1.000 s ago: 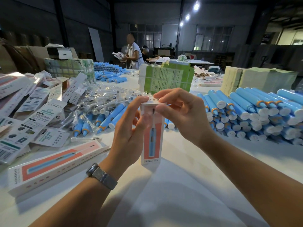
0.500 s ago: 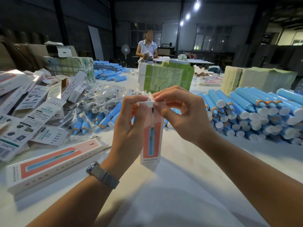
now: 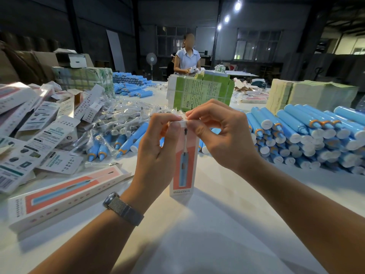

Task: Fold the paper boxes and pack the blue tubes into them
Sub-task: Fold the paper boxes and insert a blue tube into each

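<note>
A tall white paper box (image 3: 184,167) with a red panel and a blue brush picture stands upright on the white table (image 3: 207,224). My left hand (image 3: 158,147) grips its top left side, thumb on the top flap. From the right, my right hand (image 3: 219,135) pinches the same top flap with curled fingers. A big stack of blue tubes (image 3: 308,135) with white caps lies at the right. Loose blue tubes (image 3: 128,141) lie behind my left hand. A closed box (image 3: 65,194) lies flat at the left.
Flat unfolded boxes (image 3: 29,139) and bagged brush heads (image 3: 118,117) are heaped at the left. A green bundle (image 3: 199,93) stands behind my hands and paper stacks (image 3: 310,93) at the far right. A person (image 3: 186,58) stands at the table's far end.
Both hands have drawn together over the box top and pressed its flap lower. The person at the far end has turned to face this way.
</note>
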